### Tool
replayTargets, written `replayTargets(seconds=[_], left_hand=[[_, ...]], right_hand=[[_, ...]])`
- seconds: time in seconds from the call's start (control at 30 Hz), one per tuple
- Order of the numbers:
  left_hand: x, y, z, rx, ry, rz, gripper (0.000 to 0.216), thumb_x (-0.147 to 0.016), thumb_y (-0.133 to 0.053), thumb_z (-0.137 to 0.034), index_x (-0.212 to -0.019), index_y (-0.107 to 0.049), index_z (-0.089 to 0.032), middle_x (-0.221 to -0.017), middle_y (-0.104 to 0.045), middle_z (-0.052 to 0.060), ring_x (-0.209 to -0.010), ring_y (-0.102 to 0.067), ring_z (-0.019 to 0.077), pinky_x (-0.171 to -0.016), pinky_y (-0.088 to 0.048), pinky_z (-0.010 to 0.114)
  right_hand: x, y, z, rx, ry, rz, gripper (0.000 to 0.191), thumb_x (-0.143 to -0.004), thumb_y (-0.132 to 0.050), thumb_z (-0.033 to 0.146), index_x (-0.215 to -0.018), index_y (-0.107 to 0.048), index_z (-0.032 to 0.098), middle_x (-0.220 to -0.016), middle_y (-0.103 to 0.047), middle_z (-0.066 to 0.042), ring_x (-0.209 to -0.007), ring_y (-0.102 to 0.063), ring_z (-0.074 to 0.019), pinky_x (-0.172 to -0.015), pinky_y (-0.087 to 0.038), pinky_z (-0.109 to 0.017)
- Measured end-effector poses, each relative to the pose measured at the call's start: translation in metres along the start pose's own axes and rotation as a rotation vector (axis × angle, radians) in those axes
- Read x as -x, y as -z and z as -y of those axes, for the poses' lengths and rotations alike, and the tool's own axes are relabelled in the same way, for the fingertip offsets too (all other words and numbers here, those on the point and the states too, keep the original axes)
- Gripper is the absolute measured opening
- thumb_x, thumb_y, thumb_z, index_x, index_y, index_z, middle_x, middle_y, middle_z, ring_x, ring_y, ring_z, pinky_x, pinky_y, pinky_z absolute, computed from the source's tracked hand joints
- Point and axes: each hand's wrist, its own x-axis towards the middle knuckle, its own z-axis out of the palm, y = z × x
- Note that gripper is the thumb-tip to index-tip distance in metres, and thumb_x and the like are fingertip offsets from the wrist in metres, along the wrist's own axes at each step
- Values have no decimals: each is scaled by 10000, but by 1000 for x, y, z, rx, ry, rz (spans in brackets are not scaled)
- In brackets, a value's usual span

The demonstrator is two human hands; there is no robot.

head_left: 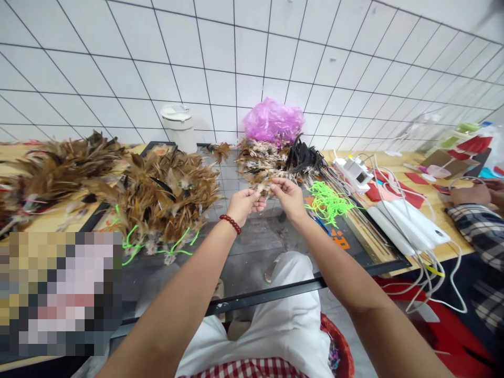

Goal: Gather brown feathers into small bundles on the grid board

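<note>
My left hand (pixel 244 203) and my right hand (pixel 289 195) are held up close together over the glass-topped table (pixel 252 252). Both pinch small brown and white feathers (pixel 266 187) between the fingertips. A red bead bracelet (pixel 230 223) circles my left wrist. Just behind the hands lies a loose pile of speckled and black feathers (pixel 271 160). A big heap of tied brown feather bundles (pixel 165 197) with green ties sits to the left.
A pink plastic bag (pixel 273 121) and a white lidded jar (pixel 179 126) stand by the tiled wall. Neon green cords (pixel 328 202), thin sticks, white devices with cables (pixel 405 228) and red pieces lie right. Another person's plaid sleeve (pixel 478 231) rests at the far right.
</note>
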Motion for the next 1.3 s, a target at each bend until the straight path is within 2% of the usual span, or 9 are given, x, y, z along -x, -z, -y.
replayTargets(seconds=[0.13, 0.37, 0.6, 0.67, 0.73, 0.83, 0.9, 1.1, 1.3], left_hand=[[3, 1, -2, 28, 63, 64, 106, -789, -641, -142, -721, -572, -99, -715, -689, 87, -606, -682, 153, -569, -541, 247], [5, 2, -1, -13, 101, 171, 134, -776, -675, -189, -750, -574, -105, -764, -707, 109, -619, -689, 162, -556, -537, 243], [7, 1, -2, 4, 92, 125, 89, -760, -665, -101, -731, -580, -100, -628, -664, 51, -520, -631, 104, -526, -521, 209], [8, 1, -3, 54, 68, 91, 83, -758, -663, -90, -727, -586, -98, -617, -657, 44, -516, -620, 93, -519, -512, 195], [8, 1, -4, 111, 52, 77, 70, -764, -655, -85, -726, -597, -92, -623, -655, 42, -521, -614, 83, -514, -504, 181], [7, 4, -5, 134, 87, 139, 57, -768, -652, -91, -722, -621, -81, -623, -651, 43, -516, -605, 73, -510, -498, 168], [6, 5, -5, 105, 133, 208, 67, -766, -656, -96, -708, -631, -75, -620, -650, 48, -517, -608, 75, -510, -499, 165], [8, 7, -6, 65, 205, 296, 121, -806, -641, -197, -799, -657, -78, -735, -707, 109, -624, -679, 145, -590, -545, 230], [10, 4, -4, -34, 187, 330, 188, -742, -720, -245, -780, -670, -67, -757, -713, 137, -635, -685, 162, -617, -551, 255]], right_hand=[[1, 0, -1, 1, 21, -22, 322, -677, -714, 413, -894, -630, 191, -791, -655, -10, -656, -592, -124, -667, -516, -301], [5, -4, -3, -30, 46, -23, 260, -692, -716, 367, -866, -642, 189, -786, -658, -10, -661, -594, -121, -674, -513, -296], [6, -6, 4, -106, -29, -13, 325, -657, -743, 403, -880, -635, 192, -721, -635, 10, -629, -562, -113, -656, -482, -288], [6, -5, 5, -165, -108, 32, 359, -660, -740, 430, -911, -642, 192, -727, -630, 14, -621, -546, -101, -629, -455, -267], [6, -4, 6, -211, -197, 132, 366, -658, -738, 460, -890, -654, 189, -705, -608, 24, -596, -515, -86, -588, -415, -243], [7, -1, 7, -219, -274, 308, 343, -656, -734, 493, -736, -647, 171, -579, -512, 49, -536, -436, -68, -541, -357, -227], [8, -1, 8, -207, -294, 346, 350, -652, -738, 500, -704, -649, 166, -544, -487, 54, -516, -407, -65, -531, -343, -229], [7, 0, 8, -167, -232, 210, 331, -602, -781, 469, -678, -680, 164, -569, -577, 26, -513, -438, -70, -510, -336, -226], [9, -1, 12, -110, -226, 209, 346, -568, -794, 482, -617, -653, 170, -575, -585, 26, -530, -466, -79, -533, -383, -232]])
